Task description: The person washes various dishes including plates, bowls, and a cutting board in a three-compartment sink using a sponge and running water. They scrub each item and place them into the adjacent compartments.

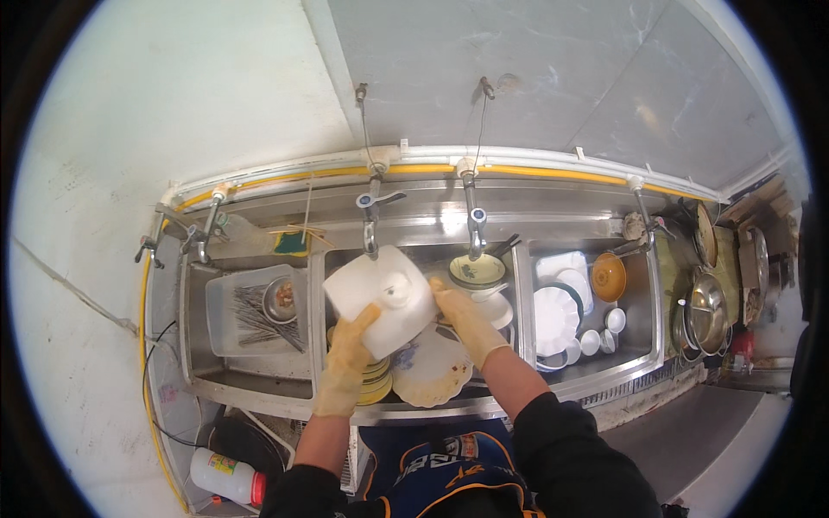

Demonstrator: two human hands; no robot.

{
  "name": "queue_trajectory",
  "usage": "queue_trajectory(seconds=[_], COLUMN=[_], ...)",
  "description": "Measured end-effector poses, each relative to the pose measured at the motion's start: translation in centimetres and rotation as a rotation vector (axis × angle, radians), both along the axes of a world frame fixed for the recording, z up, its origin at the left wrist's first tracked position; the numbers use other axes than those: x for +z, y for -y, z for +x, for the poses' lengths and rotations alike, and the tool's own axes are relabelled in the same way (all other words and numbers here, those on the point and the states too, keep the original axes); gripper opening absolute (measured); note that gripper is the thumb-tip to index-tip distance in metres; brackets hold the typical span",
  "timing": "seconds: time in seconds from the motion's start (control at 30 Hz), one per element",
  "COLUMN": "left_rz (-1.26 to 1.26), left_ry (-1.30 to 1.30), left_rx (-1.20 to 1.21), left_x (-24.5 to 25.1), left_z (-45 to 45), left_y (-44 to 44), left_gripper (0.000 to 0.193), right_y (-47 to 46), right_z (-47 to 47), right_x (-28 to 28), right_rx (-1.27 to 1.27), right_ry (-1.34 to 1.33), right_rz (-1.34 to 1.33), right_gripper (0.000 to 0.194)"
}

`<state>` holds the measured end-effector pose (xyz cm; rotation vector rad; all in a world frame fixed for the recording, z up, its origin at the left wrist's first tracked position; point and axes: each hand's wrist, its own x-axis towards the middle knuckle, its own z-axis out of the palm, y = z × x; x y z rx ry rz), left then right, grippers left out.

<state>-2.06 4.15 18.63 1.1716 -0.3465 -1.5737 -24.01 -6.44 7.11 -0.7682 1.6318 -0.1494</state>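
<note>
Between my gloved hands is a square white dish (382,307), tilted below the middle tap (370,226). My left hand (353,340) grips its lower left part, thumb on the face. At the right edge my right hand (456,311) holds it too; those fingertips are partly hidden. Underneath, in the middle basin, lie a scalloped plate with food residue (432,372) and a stack of yellow-rimmed plates (375,386). An oval green-patterned dish (477,269) tops a pile near the right tap (476,226), close to a white bowl (495,309) with a spoon.
The left basin holds a plastic tub (220,317) with many metal skewers (262,314) and a metal bowl of scraps (282,299). White dishes (556,320) and an orange bowl (609,277) sit in the right basin. A sponge (291,243) rests on the back ledge. Metal pans (706,311) stand far right.
</note>
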Motion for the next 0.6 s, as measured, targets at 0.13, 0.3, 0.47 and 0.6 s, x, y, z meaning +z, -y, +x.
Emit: queue_trajectory(seconds=[0.13,0.3,0.47,0.6], left_rz=[0.070,0.092,0.140,0.081], left_ry=[0.190,0.228,0.259,0.202], left_rx=[0.095,0.198,0.187,0.159], left_x=[-0.3,-2.0,-3.4,-4.2], left_z=[2.1,4.2,4.4,3.2], left_y=[-1.9,-3.1,-2.4,-1.4], left_gripper=[0.067,0.063,0.063,0.055], right_y=[4.0,9.7,11.2,12.3], right_z=[1.7,5.4,7.5,6.1], right_x=[-2.9,-12.7,-18.4,-16.5], right_rx=[0.407,1.041,1.118,0.978], right_ry=[-0.516,-0.599,-0.692,-0.534], right_rz=[-0.208,-0.304,-0.466,-0.352], right_gripper=[0.055,0.039,0.035,0.042])
